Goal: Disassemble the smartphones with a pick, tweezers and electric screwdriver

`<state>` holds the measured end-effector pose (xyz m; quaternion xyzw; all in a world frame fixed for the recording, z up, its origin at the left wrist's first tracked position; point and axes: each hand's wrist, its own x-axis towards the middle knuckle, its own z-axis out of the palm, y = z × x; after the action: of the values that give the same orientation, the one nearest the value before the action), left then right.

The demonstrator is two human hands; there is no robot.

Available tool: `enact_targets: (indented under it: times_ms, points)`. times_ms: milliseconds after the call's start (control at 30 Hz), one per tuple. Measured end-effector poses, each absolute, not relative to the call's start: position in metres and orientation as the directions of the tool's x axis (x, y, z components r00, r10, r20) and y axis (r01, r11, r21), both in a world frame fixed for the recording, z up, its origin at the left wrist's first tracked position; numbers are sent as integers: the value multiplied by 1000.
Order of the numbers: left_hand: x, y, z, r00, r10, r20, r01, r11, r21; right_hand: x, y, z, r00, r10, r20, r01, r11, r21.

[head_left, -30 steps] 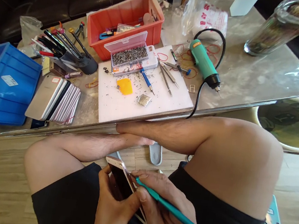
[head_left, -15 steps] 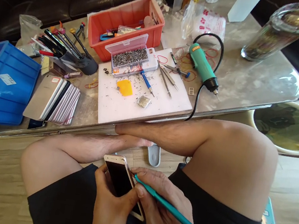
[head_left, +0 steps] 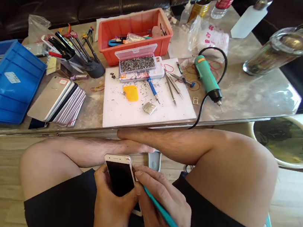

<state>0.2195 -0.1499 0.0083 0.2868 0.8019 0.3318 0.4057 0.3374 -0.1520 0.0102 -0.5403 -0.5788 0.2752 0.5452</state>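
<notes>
A smartphone (head_left: 119, 178) with a pale gold frame and dark screen is tilted above my lap. My left hand (head_left: 111, 209) is wrapped round its lower part, thumb across the screen and fingers along the left edge. Between the thumb and fingers of my right hand (head_left: 166, 200) lies a long teal rod-shaped tool (head_left: 171, 223), its shaft running down to the lower right. The right fingertips are at the phone's upper right edge. They hide the tool's tip, so I cannot tell whether it touches the phone.
On the table, a white mat (head_left: 122, 119) bears a screw box (head_left: 138, 66), a blue screwdriver (head_left: 153, 88) and tweezers (head_left: 171, 89). A green electric screwdriver (head_left: 206, 74) lies right. Stacked phones (head_left: 53, 98), a blue bin (head_left: 9, 82) and a red bin (head_left: 109, 49) stand around.
The view has tipped upward, so the table appears lower. My right hand has shifted along the tool, now covering its tip, which showed before. Both hands stay at the phone.
</notes>
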Motion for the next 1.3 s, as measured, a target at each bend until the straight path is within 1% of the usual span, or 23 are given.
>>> enact_targets:
  times_ms: [100,200,300,400,467,533,633,733,800,867,933,1033,1100,1300]
  points:
    - [223,-138,19,-550,702,-452,260,659,706,333,-148,6,142,914,381,398,299,-867]
    - [227,-126,28,-584,690,-427,307,675,671,328,-144,-1,161,897,411,404,320,-857]
    - [228,-116,30,-571,702,-425,291,657,695,326,-139,-9,185,882,433,384,341,-858]
    - [225,-108,27,-501,742,-446,263,621,738,326,-134,-14,185,881,435,358,352,-865]
    - [223,-104,25,-467,749,-470,257,623,738,327,-130,-15,190,885,426,353,343,-870]
    - [222,-99,25,-471,733,-491,255,646,720,329,-125,-15,190,887,422,346,342,-874]
    - [223,-90,30,-497,702,-510,238,675,698,330,-116,-14,184,894,408,293,347,-891]
    - [222,-82,33,-477,709,-519,209,665,717,330,-104,-10,218,914,343,176,309,-935]
    - [221,-78,32,-458,726,-512,201,646,736,331,-97,-6,229,923,309,143,282,-949]
    - [219,-75,30,-454,746,-487,203,619,759,331,-91,-2,216,922,321,193,282,-940]
    - [217,-73,28,-457,753,-474,217,611,761,331,-87,1,186,907,377,278,319,-906]
    - [215,-71,29,-448,754,-480,252,622,742,328,-85,-1,135,874,466,395,384,-834]
    - [215,-68,30,-447,762,-468,288,618,732,325,-85,-4,130,861,492,446,392,-805]
    - [218,-59,24,-451,801,-393,428,581,692,318,-78,-13,245,842,480,440,344,-829]
